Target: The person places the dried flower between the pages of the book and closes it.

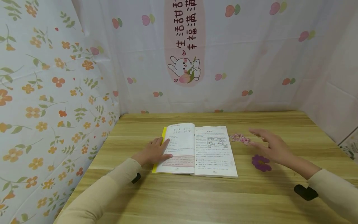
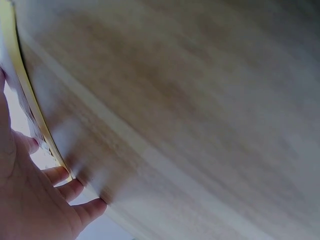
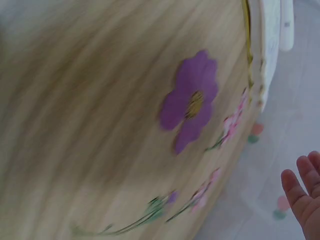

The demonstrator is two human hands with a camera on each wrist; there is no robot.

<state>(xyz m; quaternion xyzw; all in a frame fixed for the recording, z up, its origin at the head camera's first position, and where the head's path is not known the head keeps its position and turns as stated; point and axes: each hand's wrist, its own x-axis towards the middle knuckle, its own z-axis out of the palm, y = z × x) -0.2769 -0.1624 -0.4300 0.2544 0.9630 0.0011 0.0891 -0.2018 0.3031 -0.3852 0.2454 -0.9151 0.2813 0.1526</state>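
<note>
An open book with printed pages and a yellow cover edge lies on the table. My left hand rests on its left page, thumb spread over the paper. In the left wrist view, the fingers lie along the book's yellow edge. To the right of the book, my right hand hovers with extended fingers, holding nothing. Beneath and beside it are a flat purple flower and pink flower sprigs. The right wrist view shows the purple flower larger, with a yellow-brown centre.
The wooden table backs onto a white hanging cloth with fruit prints. A floral cloth hangs at the left. Near the purple flower lies a green-stemmed sprig with a purple tip.
</note>
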